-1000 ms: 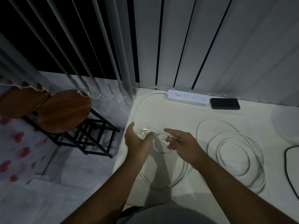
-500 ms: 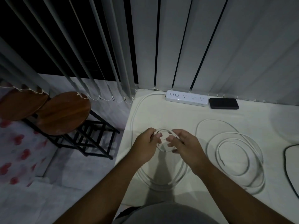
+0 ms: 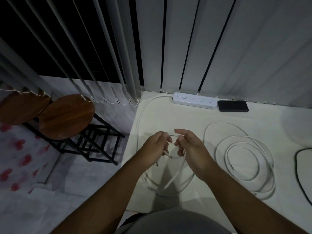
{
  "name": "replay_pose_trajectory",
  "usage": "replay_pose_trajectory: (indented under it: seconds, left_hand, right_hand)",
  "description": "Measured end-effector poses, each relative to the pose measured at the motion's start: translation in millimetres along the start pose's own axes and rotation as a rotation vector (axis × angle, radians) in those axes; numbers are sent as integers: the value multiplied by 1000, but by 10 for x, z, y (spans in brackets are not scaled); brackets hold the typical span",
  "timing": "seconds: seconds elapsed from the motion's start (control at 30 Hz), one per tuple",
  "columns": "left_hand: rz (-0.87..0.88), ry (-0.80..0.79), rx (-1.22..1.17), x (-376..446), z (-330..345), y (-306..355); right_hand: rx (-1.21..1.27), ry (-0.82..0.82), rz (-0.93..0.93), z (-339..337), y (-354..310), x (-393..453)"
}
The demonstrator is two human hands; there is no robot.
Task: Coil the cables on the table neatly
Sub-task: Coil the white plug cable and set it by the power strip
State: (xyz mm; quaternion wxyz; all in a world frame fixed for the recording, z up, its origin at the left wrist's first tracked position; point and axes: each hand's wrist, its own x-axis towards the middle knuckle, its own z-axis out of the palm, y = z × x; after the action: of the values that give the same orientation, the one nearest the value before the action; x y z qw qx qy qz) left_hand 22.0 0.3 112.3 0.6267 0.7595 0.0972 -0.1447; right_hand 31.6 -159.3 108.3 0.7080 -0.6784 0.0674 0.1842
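White cable (image 3: 170, 183) & white coil (image 3: 244, 159) on cream table (image 3: 168, 115). White power strip (image 3: 194, 102), black slab (image 3: 233, 106), black cable (image 3: 298, 169). Brown wood stools (image 3: 65, 115), black frames. Floor (image 3: 22, 149) pale w/ red blotches. Grey blinds (image 3: 253, 56).

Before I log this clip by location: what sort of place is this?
Probably a room at home: a table against vertical blinds, a power strip on it, and wooden stools beside it.

No text, brand, label or number can be read anywhere. The white power strip (image 3: 194, 102) bears small marks beside its round button and sockets, too blurred to make out.
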Motion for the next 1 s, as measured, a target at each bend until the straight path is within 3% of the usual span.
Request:
replay_pose_trajectory:
  seconds: [0.1,0.2,0.3,0.43,0.5,0.67,0.77,1.0]
  left_hand:
    - [-29,103,-85,17,48,-46]
    - [-69,168,-171,-38,103,-183]
    - [-62,129,-212,-119,149,-263]
    - [-135,-1,-313,-119,112,-202]
    - [-116,-10,-224,-71,91,-142]
    - [-30,139,-107,-12,97,-103]
    - [-56,196,-214,36,147,-165]
    - [-51,67,-63,2,98,-196]
  right_hand:
    - [223,51,66,5,88,-51]
    - [170,39,116,-9,184,-106]
    - [267,60,110,18,171,-102]
    - [-7,30,8,27,44,-62]
    - [-79,20,-21,39,6,-54]
    - [125,48,66,68,43,-92]
    - [133,23,107,61,123,-149]
    - [26,52,79,-41,119,-74]
